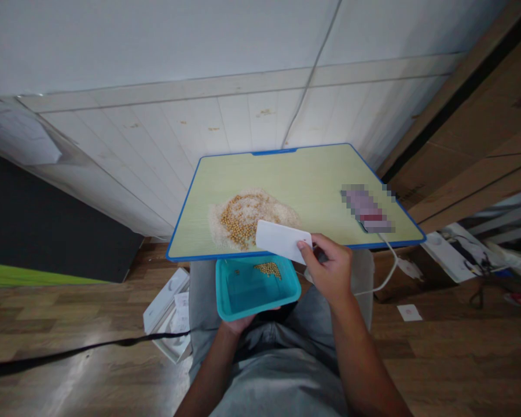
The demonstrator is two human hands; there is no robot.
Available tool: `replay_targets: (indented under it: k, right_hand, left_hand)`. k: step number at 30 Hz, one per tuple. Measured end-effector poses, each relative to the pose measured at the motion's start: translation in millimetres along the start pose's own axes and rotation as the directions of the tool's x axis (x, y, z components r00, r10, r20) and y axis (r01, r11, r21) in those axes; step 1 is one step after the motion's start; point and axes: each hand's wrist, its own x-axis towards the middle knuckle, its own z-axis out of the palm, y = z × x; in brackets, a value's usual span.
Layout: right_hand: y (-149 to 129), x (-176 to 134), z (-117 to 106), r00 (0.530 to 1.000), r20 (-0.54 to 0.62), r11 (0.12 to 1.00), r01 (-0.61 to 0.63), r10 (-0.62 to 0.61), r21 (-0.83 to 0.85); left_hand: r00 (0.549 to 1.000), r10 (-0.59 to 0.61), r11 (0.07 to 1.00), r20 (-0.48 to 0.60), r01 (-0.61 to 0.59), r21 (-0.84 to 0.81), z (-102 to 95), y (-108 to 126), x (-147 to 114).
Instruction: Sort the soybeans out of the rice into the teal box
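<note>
My left hand [239, 325] is under a teal plastic tray [257, 310] and holds it just below the table's front edge; most of its fingers are hidden beneath. Some soybeans [269, 269] lie inside the tray, toward its far right. Between the thumb and fingers of my right hand [330, 266] is a flat white rectangular board [282, 240] with rounded corners. It is tilted over the table's front edge, above the tray's far rim. Just beyond the board, a pile of soybeans [239, 223] mixed with rice [282, 212] spreads across the tabletop.
The light green table [312, 174] has a blue edge and stands against a white panelled wall [243, 121]. A blurred-out phone [367, 208] with a white cable [393, 266] lies at its right. White boxes [169, 301] sit on the floor at left; cardboard boxes [473, 133] stand at right.
</note>
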Motion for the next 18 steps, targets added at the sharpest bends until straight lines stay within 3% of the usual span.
replay_targets:
  k: [5, 8, 13, 18]
  right_hand:
    - [9.3, -0.6, -9.5, 0.997, -0.071, 0.998, -0.005, 0.000, -0.067]
    - [16.9, -0.5, -17.3, 0.998, -0.049, 0.996, -0.031, 0.027, -0.088]
    - [21.1, -2.6, -18.7, 0.984, -0.162, 0.989, -0.096, 0.076, -0.114]
    - [14.6, -4.0, -16.0, 0.985, -0.167, 0.997, -0.046, 0.035, -0.062]
  left_hand:
    - [0.998, 0.046, 0.989, -0.044, -0.052, -0.141, -7.5, -1.5, -2.9]
    - [0.999, 0.041, 0.986, -0.010, -0.042, -0.164, -12.7, -3.5, -0.9]
    - [0.997, 0.052, 0.985, 0.062, -0.041, -0.165, -19.9, -7.3, 3.7]
    - [0.992, 0.072, 0.983, 0.101, -0.053, -0.178, -21.7, -7.9, 2.7]
